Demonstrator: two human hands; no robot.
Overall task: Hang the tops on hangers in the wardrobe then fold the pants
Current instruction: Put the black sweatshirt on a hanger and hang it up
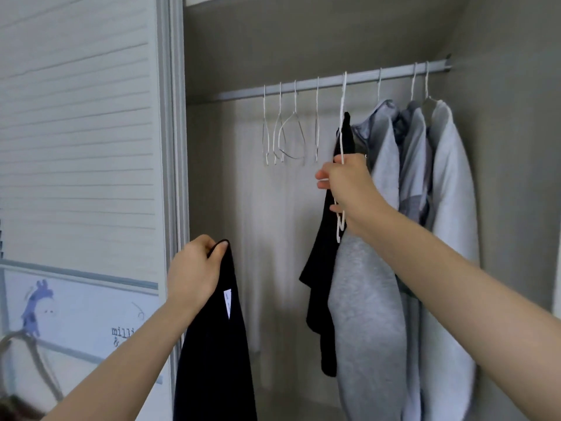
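Wardrobe (303, 41): open, fills centre and right of frame.
Progress: grey tops (382, 177) and a black one already on the rail (334, 82); four bare hangers (288, 132) left; pants not in view.
Black top (218, 344): lower centre, hanging long axis vertical, collar up.
Left hand (194, 271): fingers curled, pinching its collar.
Right hand (349, 189): centre, gripping white hanger (343, 123) still hooked on rail.

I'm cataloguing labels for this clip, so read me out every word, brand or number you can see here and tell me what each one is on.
"milli" with "&" on the line under it: dark print on the white panel at lower left, cut off by the left arm, so the rest is hidden.
White tag inside the black top held by the left hand: its print is too small to read.
Nothing else readable.
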